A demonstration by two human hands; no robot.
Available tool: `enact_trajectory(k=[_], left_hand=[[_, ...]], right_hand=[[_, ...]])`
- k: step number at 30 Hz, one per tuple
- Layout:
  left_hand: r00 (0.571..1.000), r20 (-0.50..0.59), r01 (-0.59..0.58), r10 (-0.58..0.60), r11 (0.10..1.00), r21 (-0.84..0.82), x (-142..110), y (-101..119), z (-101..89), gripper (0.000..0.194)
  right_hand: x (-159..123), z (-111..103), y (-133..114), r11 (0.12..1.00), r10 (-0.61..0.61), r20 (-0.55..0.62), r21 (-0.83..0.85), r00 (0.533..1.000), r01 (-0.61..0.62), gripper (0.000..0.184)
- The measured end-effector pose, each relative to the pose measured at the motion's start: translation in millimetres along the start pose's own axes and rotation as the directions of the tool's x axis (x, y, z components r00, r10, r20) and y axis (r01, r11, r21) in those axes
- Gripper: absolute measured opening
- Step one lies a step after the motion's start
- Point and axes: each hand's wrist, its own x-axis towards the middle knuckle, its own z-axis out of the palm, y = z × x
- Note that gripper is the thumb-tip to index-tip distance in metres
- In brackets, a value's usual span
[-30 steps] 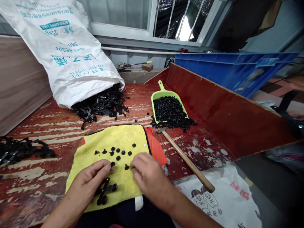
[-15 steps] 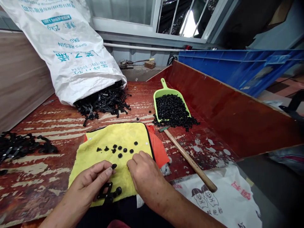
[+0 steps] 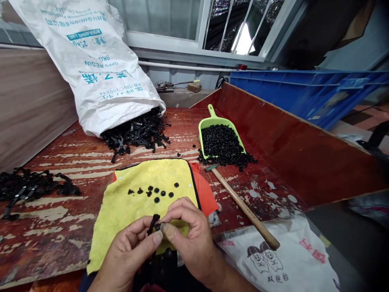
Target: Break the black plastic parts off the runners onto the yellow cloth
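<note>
My left hand (image 3: 130, 251) is closed on a black jointed plastic bracket (image 3: 153, 224), one end of which sticks up past the fingertips. Against it, my right hand (image 3: 193, 235) pinches a small black plug (image 3: 157, 227) between thumb and fingers. The fingertips partly cover both pieces where they meet, so I cannot tell whether the plug sits in the bracket. Beneath the hands a yellow cloth (image 3: 121, 219) is spread, and several loose black plugs (image 3: 156, 190) lie on it beyond my fingers.
A green dustpan (image 3: 212, 119) heaped with black plugs stands beyond a wooden-handled hammer (image 3: 243, 205). Black brackets (image 3: 136, 132) spill from a white sack (image 3: 112, 89), with another bracket pile (image 3: 33, 186) at left. A red board (image 3: 288, 146) edges the right side.
My right hand has picked a plug off the cloth and moved left to my left hand. The bracket's end has risen between my fingertips, and the view has shifted slightly.
</note>
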Motion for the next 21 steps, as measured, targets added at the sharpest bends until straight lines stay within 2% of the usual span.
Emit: enact_trajectory(k=[3, 5, 8, 10, 12, 17, 21], left_hand=[[1.0, -0.017, -0.021, 0.021, 1.0, 0.005, -2.8, -0.6, 0.9, 0.037], [0.999, -0.016, -0.028, 0.029, 0.999, 0.032, -3.6, -1.0, 0.6, 0.037], [1.0, -0.017, -0.004, 0.004, 1.0, 0.027, -4.0, -1.1, 0.2, 0.04], [0.999, -0.025, 0.033, -0.033, 0.999, -0.005, -5.1, -0.2, 0.9, 0.043], [0.997, -0.028, 0.068, -0.069, 0.997, -0.031, -7.1, 1.8, 2.4, 0.044], [0.989, 0.037, 0.148, -0.145, 0.986, -0.077, -11.9, 6.4, 5.4, 0.038], [0.979, 0.074, 0.195, -0.189, 0.977, -0.081, -13.0, 8.0, 4.8, 0.039]], right_hand=[[-4.1, 0.4, -2.8, 0.992, -0.083, 0.004, -0.09, 0.997, 0.083, 0.01], [-5.5, 0.4, -5.4, 0.988, -0.096, 0.011, -0.117, 0.995, 0.097, 0.01], [-5.2, -0.5, -6.5, 0.998, 0.052, 0.051, -0.038, 0.997, -0.05, 0.016], [-4.1, -2.2, -4.9, 0.977, 0.188, 0.099, 0.079, 0.977, -0.196, 0.022], [-3.8, -4.8, -2.7, 0.95, 0.259, 0.129, 0.147, 0.957, -0.277, 0.025], [-9.6, -9.5, -2.3, 0.97, 0.216, 0.115, 0.091, 0.97, -0.226, 0.014], [-12.3, -6.8, -3.1, 0.972, 0.191, 0.099, 0.118, 0.977, -0.202, 0.017]])
